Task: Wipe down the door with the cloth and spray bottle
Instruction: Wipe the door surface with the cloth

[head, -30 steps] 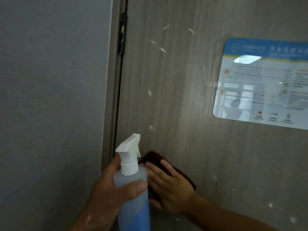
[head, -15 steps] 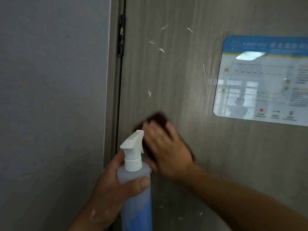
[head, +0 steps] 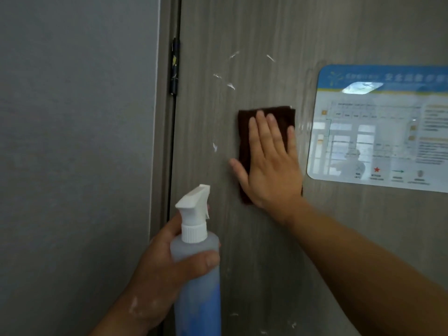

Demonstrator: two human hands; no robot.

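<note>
Closest to the camera, the left hand is gripping the spray bottle round its upper body, thumb lying across the front and fingers wrapping behind the neck, just under the white trigger head. The bottle is standing upright, its nozzle pointing towards the door, and blue liquid is filling its lower part. Beyond it the right forearm is reaching in from the lower right, and the right hand is lying flat with straight, slightly spread fingers, pressing the dark brown cloth against the grey wood-grain door. The cloth is showing above the fingertips and along the hand's left edge, while the thumb is sticking out past it onto bare door. White flecks are dotting the surface above and left of the cloth, with a few more low down. Right of the cloth a glossy blue-topped sign is sitting on the door. At the door's left edge a dark hinge is showing, with a grey wall beside it.
</note>
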